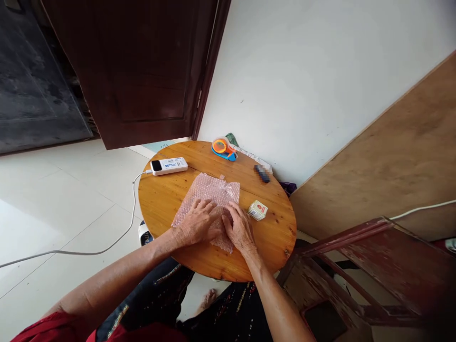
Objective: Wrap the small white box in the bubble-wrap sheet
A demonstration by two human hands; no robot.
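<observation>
A pinkish sheet of bubble wrap (213, 187) lies spread over the middle of the round wooden table. My left hand (197, 219) rests on its lower left part, fingers extended and slightly apart. On its lower right part lies my right hand (239, 228), fingers reaching forward and the thumb apart from them. Both palms face down, so whatever is beneath them is hidden. Just right of my right hand stands a small pale box (257, 210) with a red mark and a barcode.
The wooden table (167, 197) carries a white power bank (169, 166) with a cable at left. An orange and blue tape dispenser (224, 148) sits at the back, near a blurred dark object (262, 173). A wall, a door (142, 71) and a wooden chair (356, 266) surround it.
</observation>
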